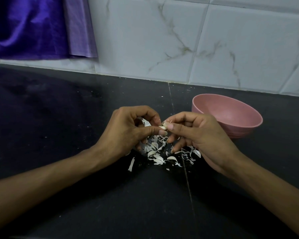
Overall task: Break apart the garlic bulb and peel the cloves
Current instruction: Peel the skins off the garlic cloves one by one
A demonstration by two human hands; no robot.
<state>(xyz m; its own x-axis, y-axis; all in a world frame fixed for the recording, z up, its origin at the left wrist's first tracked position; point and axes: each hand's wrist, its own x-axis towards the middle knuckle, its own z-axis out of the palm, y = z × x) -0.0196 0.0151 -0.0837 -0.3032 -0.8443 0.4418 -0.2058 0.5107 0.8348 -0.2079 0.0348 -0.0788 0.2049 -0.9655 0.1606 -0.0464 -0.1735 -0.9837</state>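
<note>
Near the middle of the frame, your left hand (128, 130) and your right hand (195, 133) meet above the black counter (59, 118). Both pinch one small garlic clove (163, 127) between thumb and forefinger; it sits just at the fingertips, mostly hidden. Directly below the hands, a pile of white garlic skins (158, 155) lies on the counter. A pink bowl (228, 116) stands at the right, behind your right hand. No writing can be read.
</note>
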